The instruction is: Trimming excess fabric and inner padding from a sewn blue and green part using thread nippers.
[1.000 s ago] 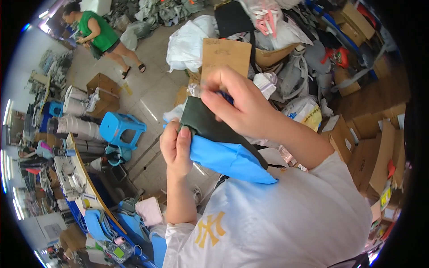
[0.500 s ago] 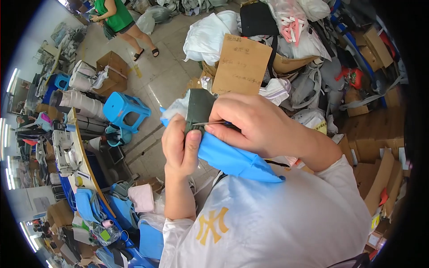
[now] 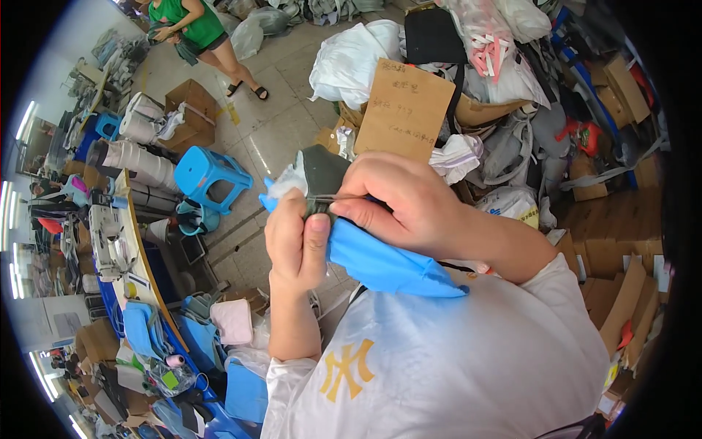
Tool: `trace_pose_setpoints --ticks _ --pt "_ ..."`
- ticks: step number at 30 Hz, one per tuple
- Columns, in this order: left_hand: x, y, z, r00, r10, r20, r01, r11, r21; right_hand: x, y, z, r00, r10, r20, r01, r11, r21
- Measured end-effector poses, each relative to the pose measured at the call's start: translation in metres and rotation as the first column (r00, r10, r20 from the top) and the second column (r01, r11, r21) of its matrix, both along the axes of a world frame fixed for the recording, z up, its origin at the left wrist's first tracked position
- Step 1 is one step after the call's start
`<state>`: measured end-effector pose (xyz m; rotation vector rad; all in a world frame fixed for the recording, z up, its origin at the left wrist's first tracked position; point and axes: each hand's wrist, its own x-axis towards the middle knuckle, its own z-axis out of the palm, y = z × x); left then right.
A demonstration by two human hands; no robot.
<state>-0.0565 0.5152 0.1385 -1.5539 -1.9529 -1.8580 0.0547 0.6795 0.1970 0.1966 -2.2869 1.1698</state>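
Before my chest I hold a bundle of blue cloth [image 3: 391, 260] joined to dark green fabric [image 3: 325, 172]. White fluffy material [image 3: 290, 181] shows at its far left end. My left hand [image 3: 294, 245] is closed, pinching the green edge between thumb and fingers. Opposite it, my right hand [image 3: 409, 197] is closed round a slim pointed metal tool [image 3: 335, 197], whose thin end lies across the green edge by my left thumb. My fingers hide most of the tool, so its exact kind does not show. The blue cloth hangs toward my shirt below the right hand.
Beyond my hands stand a brown cardboard sheet [image 3: 406, 110] and white bags [image 3: 355, 62]. To the left are a blue stool [image 3: 208, 179] and a sewing machine [image 3: 108, 241] on a table. Cardboard boxes [image 3: 614, 227] line the right. A person in green [image 3: 197, 29] stands far off.
The green fabric and white fluff have tipped slightly left. The tool's thin end has shifted a little up and left along the edge. Both hands keep their hold; the background has slid slightly right.
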Motion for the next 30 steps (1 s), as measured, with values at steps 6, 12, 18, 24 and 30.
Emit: trace_pose_setpoints --ticks 6,12,18,24,30 --pt "-0.004 -0.002 -0.012 0.999 -0.038 -0.034 0.037 0.998 -0.046 -0.002 0.018 0.019 0.976 -0.164 -0.145 0.037 0.776 -0.63" --pt "-0.007 0.003 0.006 0.989 -0.062 -0.131 0.064 0.998 0.009 -0.015 0.016 0.014 0.979 0.108 0.174 -0.054 0.955 -0.29" --pt "-0.008 0.002 0.017 0.992 -0.067 -0.106 0.059 0.995 -0.076 -0.029 0.026 0.006 0.992 -0.093 0.084 0.109 0.971 -0.215" --pt "-0.006 0.016 0.02 0.992 -0.07 0.103 0.068 0.997 0.03 -0.027 0.024 0.009 0.999 -0.025 -0.032 0.007 0.883 -0.47" --pt "-0.009 0.016 0.008 0.985 -0.019 0.17 0.01 0.999 0.052 -0.021 0.025 0.01 0.973 -0.144 -0.182 0.146 0.989 -0.006"
